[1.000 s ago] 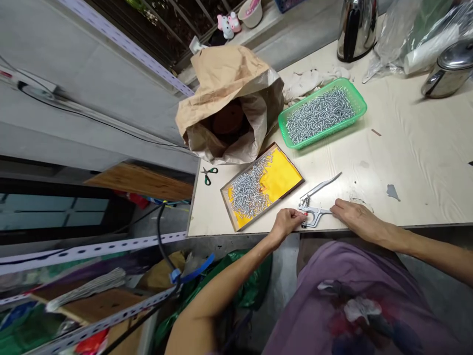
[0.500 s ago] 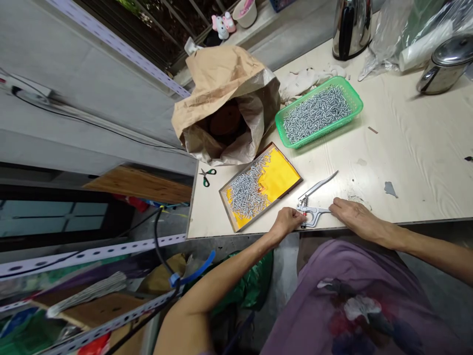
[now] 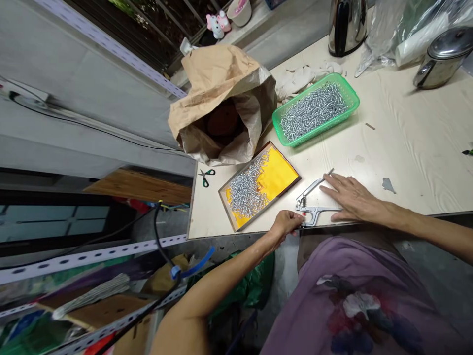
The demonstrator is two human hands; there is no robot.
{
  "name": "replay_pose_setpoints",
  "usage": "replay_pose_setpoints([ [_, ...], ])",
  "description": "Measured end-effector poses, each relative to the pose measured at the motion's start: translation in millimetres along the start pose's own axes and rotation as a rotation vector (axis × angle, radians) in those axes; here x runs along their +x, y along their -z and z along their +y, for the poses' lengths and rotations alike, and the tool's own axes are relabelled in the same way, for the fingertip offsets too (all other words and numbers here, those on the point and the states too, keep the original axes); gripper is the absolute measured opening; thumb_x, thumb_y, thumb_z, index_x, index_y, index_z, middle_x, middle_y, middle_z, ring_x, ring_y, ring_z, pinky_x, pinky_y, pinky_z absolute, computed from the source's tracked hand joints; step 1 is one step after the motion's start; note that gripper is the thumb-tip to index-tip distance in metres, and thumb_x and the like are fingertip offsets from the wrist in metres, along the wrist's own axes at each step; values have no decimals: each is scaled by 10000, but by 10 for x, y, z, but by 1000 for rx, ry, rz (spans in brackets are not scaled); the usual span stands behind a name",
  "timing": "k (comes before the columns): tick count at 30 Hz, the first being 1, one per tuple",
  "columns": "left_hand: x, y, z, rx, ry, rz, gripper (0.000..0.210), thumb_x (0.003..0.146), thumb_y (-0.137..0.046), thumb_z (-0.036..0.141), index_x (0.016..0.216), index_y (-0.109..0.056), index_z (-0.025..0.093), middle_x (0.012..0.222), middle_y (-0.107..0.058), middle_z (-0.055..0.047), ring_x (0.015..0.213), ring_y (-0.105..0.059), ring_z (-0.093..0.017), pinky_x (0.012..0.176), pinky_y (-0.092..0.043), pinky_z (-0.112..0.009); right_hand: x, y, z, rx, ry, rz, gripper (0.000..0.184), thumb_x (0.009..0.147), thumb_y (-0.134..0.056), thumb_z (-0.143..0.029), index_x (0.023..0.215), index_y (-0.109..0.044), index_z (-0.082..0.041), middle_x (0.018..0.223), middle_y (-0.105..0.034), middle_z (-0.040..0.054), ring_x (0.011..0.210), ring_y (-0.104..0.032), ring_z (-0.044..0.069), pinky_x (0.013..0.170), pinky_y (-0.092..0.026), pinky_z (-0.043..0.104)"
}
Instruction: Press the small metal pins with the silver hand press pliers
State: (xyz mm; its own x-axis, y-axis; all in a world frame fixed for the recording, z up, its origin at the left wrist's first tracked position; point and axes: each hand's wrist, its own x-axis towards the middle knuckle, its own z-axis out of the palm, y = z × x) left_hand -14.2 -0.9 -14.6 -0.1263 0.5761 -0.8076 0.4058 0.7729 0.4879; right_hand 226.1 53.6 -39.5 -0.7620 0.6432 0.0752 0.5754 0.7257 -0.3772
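A silver plier-like hand tool point(image 3: 313, 213) with a small spring lies at the table's front edge, its two handles spread apart to the right. My left hand point(image 3: 285, 223) is closed in a pinch at its jaw end, beside a small red part; what the fingertips hold is too small to make out. My right hand point(image 3: 351, 197) is open, fingers spread, reaching across the handle ends with a fingertip at the upper handle. Left of the tool, a shallow tray point(image 3: 271, 201) with a yellow bottom holds many small metal pins point(image 3: 246, 192).
A green basket point(image 3: 314, 133) full of similar metal pins stands farther back. A large paper sack point(image 3: 221, 69) gapes open beside it. Scissors point(image 3: 206, 177) lie near the left edge. A kettle point(image 3: 346, 27) and a lidded metal pot point(image 3: 441, 59) stand at the back right.
My right hand has opened and spread its fingers, moving from the lower handle's end up to the upper handle. My left hand stays pinched at the jaw end.
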Motion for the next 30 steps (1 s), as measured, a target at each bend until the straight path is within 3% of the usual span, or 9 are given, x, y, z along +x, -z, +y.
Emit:
replay_pose_setpoints([
  [3,-16,-24,-15,-28,-8,28,243,660,-755,320,642,-621,117,453,-418,78,432,-389,-52,391,-369,-176,113,-54,134,-21,20,-30,922,707,-696,-646,1431,-363,-182,1475,-397,225,1369,-309,409,1022,-334,579],
  [7,-41,-37,-28,-52,-25,47,258,665,-763,336,651,-627,117,455,-417,79,440,-392,-52,385,-373,-169,245,-73,190,2,20,-34,1010,655,-714,-662,1435,-358,-128,1385,-483,231,1319,-365,412,1019,-338,553],
  [12,-36,-50,-38,-66,-39,60,245,670,-769,318,657,-631,116,469,-430,75,450,-389,-54,377,-366,-168,311,6,124,-27,1,-61,885,619,-774,-555,1316,-477,-96,1204,-578,206,1108,-494,367,914,-391,470],
  [19,-41,-32,-120,60,-77,79,276,765,-713,378,707,-645,117,514,-485,45,493,-460,-86,456,-422,-207,265,26,30,-84,30,-49,634,716,-756,-373,1252,-529,-121,1036,-620,148,967,-515,306,900,-332,444],
  [21,-90,-35,-132,243,-223,181,224,809,-673,350,767,-654,131,625,-566,3,613,-548,-127,571,-488,-249,245,31,-5,-80,29,-37,623,737,-747,-313,1280,-512,-119,1021,-626,141,951,-521,293,894,-333,422],
  [23,-120,-71,-102,458,-482,328,167,839,-648,318,886,-658,158,837,-637,-54,834,-600,-187,735,-523,-311,232,45,-47,-71,24,-33,640,743,-744,-276,1307,-491,-112,1014,-630,141,947,-527,290,881,-342,409],
  [25,-91,-139,-17,629,-754,390,246,845,-650,312,1054,-624,183,1091,-626,-100,1049,-563,-240,886,-505,-383,222,65,-87,-65,11,-43,689,735,-752,-254,1340,-462,-95,1014,-631,146,950,-530,295,874,-352,406],
  [27,6,-215,106,753,-936,317,420,837,-668,318,1212,-543,177,1267,-558,-137,1182,-500,-278,984,-462,-445,206,87,-109,-55,-8,-63,744,730,-758,-253,1370,-425,-72,1028,-627,157,957,-530,300,867,-367,407],
  [30,195,-268,273,886,-1043,153,607,832,-677,306,1348,-408,134,1323,-515,-176,1225,-471,-302,1033,-421,-480,153,126,-73,-9,-25,-82,785,736,-751,-277,1400,-382,-81,1084,-611,165,980,-524,301,849,-396,404],
])
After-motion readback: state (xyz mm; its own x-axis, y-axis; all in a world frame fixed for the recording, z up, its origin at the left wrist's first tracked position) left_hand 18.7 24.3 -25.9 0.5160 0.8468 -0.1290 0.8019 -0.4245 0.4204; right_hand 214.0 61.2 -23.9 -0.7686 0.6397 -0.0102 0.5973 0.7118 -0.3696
